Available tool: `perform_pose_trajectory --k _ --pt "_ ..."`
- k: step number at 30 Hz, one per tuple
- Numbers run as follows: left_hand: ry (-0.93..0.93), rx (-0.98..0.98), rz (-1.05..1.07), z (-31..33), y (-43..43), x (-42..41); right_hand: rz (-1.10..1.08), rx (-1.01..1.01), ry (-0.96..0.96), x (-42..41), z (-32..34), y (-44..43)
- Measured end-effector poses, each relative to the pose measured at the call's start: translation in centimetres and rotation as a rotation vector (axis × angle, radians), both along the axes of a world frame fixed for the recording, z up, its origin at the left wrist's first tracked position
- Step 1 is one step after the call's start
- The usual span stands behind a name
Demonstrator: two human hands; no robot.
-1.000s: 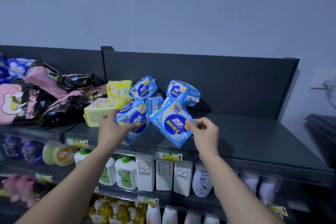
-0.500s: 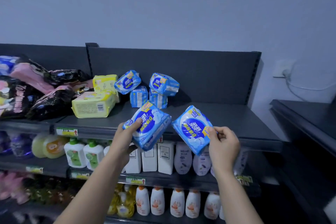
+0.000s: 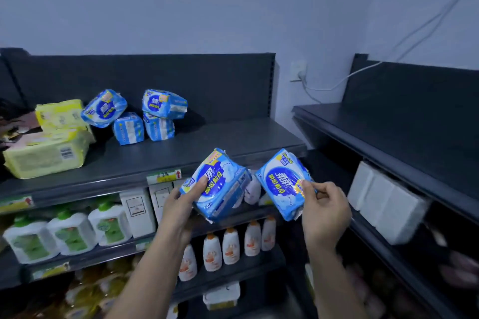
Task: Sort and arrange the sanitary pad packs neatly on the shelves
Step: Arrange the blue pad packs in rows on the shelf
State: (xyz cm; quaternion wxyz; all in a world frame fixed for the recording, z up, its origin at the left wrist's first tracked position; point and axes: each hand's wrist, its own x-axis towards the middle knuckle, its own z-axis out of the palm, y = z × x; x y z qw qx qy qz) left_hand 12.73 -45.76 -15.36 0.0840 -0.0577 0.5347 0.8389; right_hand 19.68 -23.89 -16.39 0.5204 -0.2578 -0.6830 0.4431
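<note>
The dark top shelf (image 3: 220,137) runs above and left of the left hand (image 3: 181,202). On it, up-left of that hand, sit four blue pad packs (image 3: 134,114): two standing, two tilted on top. Farther left lie yellow packs (image 3: 46,153), stacked. On the next shelf down, left of that hand, stand white boxes (image 3: 137,211) and green-capped bottles (image 3: 70,233). Orange-capped bottles (image 3: 230,246) stand below both hands. Right of the right hand (image 3: 324,212), white packs (image 3: 386,202) rest on a second shelf unit (image 3: 388,137).

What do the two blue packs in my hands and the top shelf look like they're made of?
Left-hand pack and right-hand pack: likely thin glossy plastic film, crinkled with glare. Top shelf: probably matte dark painted metal, thin flat deck.
</note>
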Motion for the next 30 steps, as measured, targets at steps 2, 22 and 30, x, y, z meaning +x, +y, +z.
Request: perform_pose_trajectory --k 2,22,30 --pt "-0.007 0.01 -0.099 -0.5 0.7 1.5 -0.067 0.007 0.003 2.9 -0.5 0.4" --pt "-0.043 0.103 -0.791 -0.6 18.6 20.5 -0.673 0.099 -0.035 32.4 1.2 10.3" --pt "-0.042 0.166 -0.935 0.9 27.0 32.6 -0.767 0.141 -0.006 46.4 2.7 15.4"
